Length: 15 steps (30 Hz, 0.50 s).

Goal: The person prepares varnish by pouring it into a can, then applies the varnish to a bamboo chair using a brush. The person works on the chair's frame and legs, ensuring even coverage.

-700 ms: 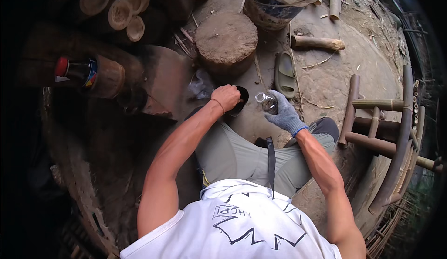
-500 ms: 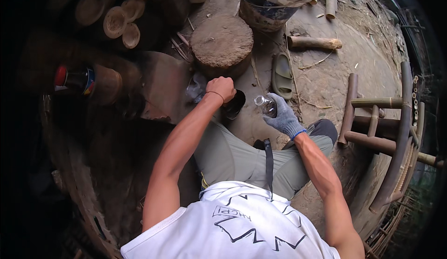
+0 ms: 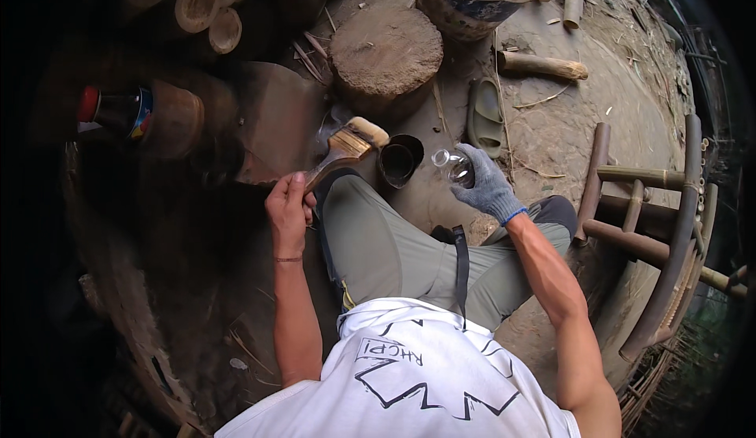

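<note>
My bare left hand [image 3: 289, 206] is closed round the handle of a wide flat paintbrush [image 3: 346, 148] with pale bristles. The brush slants up to the right above my left knee, bristle end close to a dark round cup [image 3: 398, 162] on the ground. What the cup contains is too dark to make out. In a grey knit glove, my right hand [image 3: 490, 184] grips a small clear glass bottle [image 3: 460, 170] from its right side. The bottle's open mouth points to the upper left, toward the cup.
Beyond the cup stands a thick wood stump [image 3: 386, 52], with a dirty bucket [image 3: 465, 5] behind it. A green slipper [image 3: 485, 119] and a cut bamboo piece [image 3: 543, 65] lie to the right. A bamboo chair [image 3: 638, 217] flanks me; a red-capped bottle [image 3: 118, 109] sits left.
My left hand has drawn back from over the cup, toward the left and nearer my body. The brush, hidden before, now shows in it. My right hand still holds the glass bottle.
</note>
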### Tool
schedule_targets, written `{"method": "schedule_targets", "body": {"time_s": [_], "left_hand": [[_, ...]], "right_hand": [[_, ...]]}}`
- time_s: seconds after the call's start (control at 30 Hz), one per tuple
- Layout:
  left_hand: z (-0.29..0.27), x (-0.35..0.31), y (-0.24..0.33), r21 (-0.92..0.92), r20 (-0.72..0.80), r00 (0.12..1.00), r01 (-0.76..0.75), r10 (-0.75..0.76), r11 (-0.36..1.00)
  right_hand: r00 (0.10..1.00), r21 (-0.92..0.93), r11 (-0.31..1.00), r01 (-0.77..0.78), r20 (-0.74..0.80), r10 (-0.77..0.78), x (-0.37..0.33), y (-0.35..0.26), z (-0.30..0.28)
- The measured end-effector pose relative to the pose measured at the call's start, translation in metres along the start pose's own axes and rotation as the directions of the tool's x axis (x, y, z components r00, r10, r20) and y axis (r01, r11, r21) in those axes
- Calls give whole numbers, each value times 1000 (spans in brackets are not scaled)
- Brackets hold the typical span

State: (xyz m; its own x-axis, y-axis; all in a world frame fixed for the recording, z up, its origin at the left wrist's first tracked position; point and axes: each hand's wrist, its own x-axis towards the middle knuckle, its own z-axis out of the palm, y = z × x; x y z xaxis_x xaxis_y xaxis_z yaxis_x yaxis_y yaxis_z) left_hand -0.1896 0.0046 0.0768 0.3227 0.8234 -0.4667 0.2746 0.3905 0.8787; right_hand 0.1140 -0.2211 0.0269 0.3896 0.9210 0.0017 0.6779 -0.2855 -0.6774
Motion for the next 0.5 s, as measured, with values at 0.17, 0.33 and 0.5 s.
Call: {"method": "schedule_targets", "body": {"time_s": [0.17, 0.33, 0.5], "left_hand": [[-9, -23, -90, -527, -21, 977, 169, -212, 833], [5, -34, -131, -682, -134, 926, 172, -353, 711], [6, -29, -135, -697, -162, 926, 137, -340, 704]], "right_hand": [[998, -144, 989, -31, 49, 38, 7, -4, 3], [995, -265, 964, -19, 92, 45, 15, -1, 10], [976, -391, 919, -54, 175, 132, 24, -3, 16]]}}
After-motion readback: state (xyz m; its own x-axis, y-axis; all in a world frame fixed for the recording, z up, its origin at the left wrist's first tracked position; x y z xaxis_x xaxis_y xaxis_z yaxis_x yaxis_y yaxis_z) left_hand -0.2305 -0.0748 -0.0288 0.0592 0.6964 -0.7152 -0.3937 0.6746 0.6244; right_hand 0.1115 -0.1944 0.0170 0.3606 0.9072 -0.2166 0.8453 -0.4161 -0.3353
